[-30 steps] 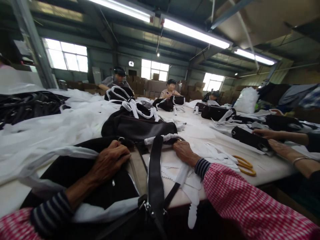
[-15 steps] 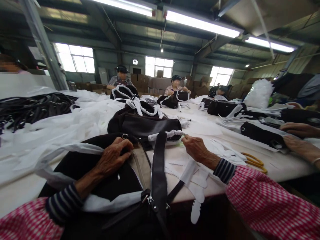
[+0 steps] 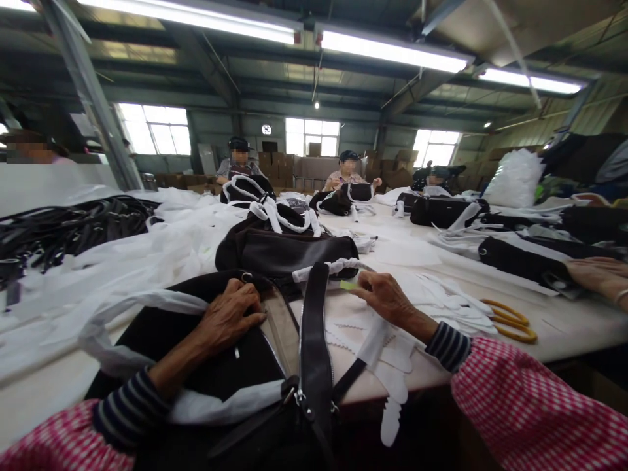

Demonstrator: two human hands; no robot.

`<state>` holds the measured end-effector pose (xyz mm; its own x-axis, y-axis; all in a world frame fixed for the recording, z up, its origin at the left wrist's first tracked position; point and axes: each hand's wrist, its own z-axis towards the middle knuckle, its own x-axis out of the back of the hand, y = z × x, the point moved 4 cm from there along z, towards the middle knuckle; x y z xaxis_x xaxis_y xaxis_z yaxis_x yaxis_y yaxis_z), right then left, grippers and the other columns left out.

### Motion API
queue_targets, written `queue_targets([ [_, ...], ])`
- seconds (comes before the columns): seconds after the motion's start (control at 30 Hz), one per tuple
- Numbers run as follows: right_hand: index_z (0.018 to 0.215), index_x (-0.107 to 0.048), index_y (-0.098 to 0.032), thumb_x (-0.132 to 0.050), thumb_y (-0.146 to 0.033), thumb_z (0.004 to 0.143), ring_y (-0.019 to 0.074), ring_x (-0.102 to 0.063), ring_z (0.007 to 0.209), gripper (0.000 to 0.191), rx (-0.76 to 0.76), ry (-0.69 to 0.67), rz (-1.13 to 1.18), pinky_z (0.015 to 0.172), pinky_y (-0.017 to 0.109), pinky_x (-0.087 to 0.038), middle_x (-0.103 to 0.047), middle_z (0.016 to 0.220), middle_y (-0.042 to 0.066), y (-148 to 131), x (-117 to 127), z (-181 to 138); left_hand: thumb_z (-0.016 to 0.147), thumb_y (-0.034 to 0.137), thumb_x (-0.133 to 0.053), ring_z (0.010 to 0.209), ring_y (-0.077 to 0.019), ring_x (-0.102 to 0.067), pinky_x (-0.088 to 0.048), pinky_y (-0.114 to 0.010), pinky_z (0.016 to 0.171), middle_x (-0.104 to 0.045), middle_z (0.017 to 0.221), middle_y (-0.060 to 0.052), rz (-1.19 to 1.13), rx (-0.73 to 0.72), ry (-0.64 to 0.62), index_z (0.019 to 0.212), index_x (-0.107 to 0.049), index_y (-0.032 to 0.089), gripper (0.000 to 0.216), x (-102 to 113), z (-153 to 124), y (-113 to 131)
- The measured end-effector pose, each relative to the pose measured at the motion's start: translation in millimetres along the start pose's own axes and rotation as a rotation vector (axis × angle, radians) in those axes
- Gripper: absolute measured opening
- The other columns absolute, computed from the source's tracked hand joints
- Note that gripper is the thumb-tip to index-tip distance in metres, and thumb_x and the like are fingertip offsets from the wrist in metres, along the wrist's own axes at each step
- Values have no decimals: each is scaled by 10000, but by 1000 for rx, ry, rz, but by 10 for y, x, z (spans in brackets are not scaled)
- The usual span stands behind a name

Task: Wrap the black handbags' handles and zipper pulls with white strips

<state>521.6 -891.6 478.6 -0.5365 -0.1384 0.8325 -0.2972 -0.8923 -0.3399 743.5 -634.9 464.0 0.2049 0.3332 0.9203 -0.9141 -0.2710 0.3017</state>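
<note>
The left hand rests, fingers bent, on the open black handbag beside its zipper; the right hand, also with bent fingers, has a small yellow-green strip at its fingertips. Whether either one grips, I cannot tell. The black handbag lies at the near edge of the desk. Behind it is another dark handbag; rightward lie white cut pieces and yellow scissor handles.

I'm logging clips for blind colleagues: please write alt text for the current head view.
A person's left hand lies on an open black bag with white-wrapped straps; the right hand is at a small pale green strip. More black bags and white wrapping lie on the pale worktable, with co-workers beyond.
</note>
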Motion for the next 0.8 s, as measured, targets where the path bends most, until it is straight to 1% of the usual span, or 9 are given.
queue_targets([
  [0.07, 681, -541, -197, -629, -277, 921, 139, -529, 575, 268, -5, -28, 97, 610, 248, -365, -557, 575, -33, -26, -12, 4, 902, 380, -583, 1060, -262, -470, -418, -402, 929, -640, 1017, -36, -23, -4, -4, 793, -667, 228, 205, -14, 9, -21],
  [0.13, 663, -533, -194, -624, -260, 915, 131, -526, 554, 275, -17, -67, 158, 595, 239, -372, -534, 547, -43, -37, -36, 13, 899, 370, -575, 1060, -264, -469, -408, -405, 939, -647, 1016, -36, -40, -23, 9, 776, -660, 223, 210, -30, 13, -36],
  [0.23, 672, -564, -185, -657, -200, 850, 124, -544, 555, 201, -58, -100, 202, 580, 228, -388, -559, 569, -46, -28, -73, 31, 896, 362, -577, 1050, -259, -474, -401, -406, 944, -652, 1020, -32, -70, -44, 24, 775, -646, 218, 200, -67, 15, -64],
  [0.37, 705, -612, -175, -662, -147, 786, 119, -568, 541, 99, -69, -84, 326, 571, 228, -424, -605, 607, -37, -94, -92, 60, 905, 332, -568, 1055, -260, -474, -411, -406, 926, -640, 1022, -31, -44, -14, 55, 842, -633, 226, 140, -89, 13, -71],
  [0.47, 710, -637, -169, -656, -136, 766, 121, -585, 541, 68, -34, -92, 451, 565, 228, -451, -617, 613, -29, -253, -116, 82, 905, 292, -553, 1061, -273, -464, -417, -414, 894, -627, 1024, -41, 29, -10, 54, 855, -622, 229, 106, -75, 6, -1],
  [0.6, 743, -675, -159, -634, -155, 789, 111, -572, 536, 62, -11, -181, 616, 508, 202, -441, -631, 624, -13, -535, -231, 120, 898, 243, -525, 1075, -289, -456, -407, -426, 838, -608, 1033, -59, 133, 12, 55, 846, -581, 216, 81, -44, -12, 99],
  [0.7, 777, -693, -154, -625, -203, 825, 104, -551, 514, 96, -10, -230, 735, 443, 180, -412, -653, 642, 1, -759, -382, 196, 912, 248, -508, 1076, -290, -457, -403, -438, 836, -601, 1038, -58, 154, 13, 57, 861, -564, 218, 82, -38, -22, 128],
  [0.8, 798, -696, -150, -630, -238, 836, 111, -554, 494, 117, -20, -268, 860, 400, 176, -413, -669, 637, 7, -982, -595, 309, 938, 279, -494, 1077, -287, -454, -402, -436, 835, -600, 1038, -53, 146, 16, 53, 863, -563, 221, 117, -54, -21, 107],
])
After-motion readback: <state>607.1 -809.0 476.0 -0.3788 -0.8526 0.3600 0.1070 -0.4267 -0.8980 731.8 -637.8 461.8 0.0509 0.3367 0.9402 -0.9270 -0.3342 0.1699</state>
